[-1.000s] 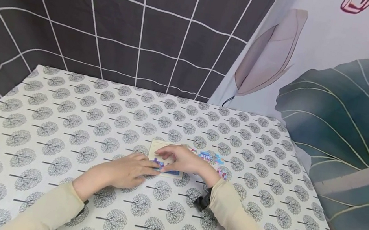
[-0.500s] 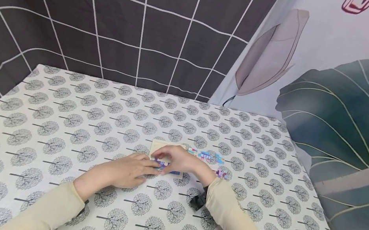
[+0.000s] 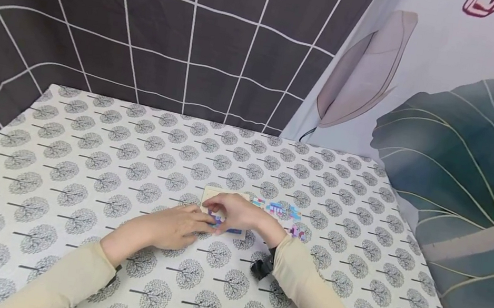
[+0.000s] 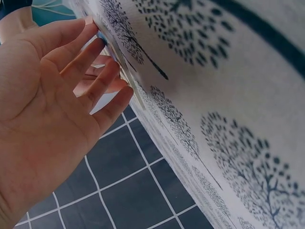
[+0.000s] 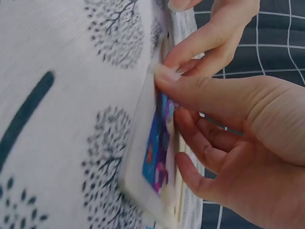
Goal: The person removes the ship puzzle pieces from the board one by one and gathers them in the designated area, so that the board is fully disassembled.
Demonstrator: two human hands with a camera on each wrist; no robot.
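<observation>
A small cream-framed jigsaw puzzle board [image 3: 217,190] lies flat on the table, partly hidden by both hands. Blue and purple puzzle pieces [image 5: 155,160] fill its near part. My left hand [image 3: 173,227] is at the board's left side, fingers extended; in the left wrist view the fingertips reach the board's edge. Over the board arches my right hand [image 3: 240,212], its thumb pressing near the left hand's fingertips. The right wrist view shows its other fingers bent loosely above the pieces, and no piece is visibly pinched.
Right of the board lie loose blue puzzle pieces [image 3: 279,209] and pink-purple ones [image 3: 296,231]. A tree-print cloth [image 3: 95,238] covers the table. Behind hangs a dark grid-patterned curtain [image 3: 151,22], with a leaf-print curtain [image 3: 461,164] on the right.
My right wrist and forearm have shifted slightly left and turned a little. Both hands stay at the same part of the board, with the left nearly still.
</observation>
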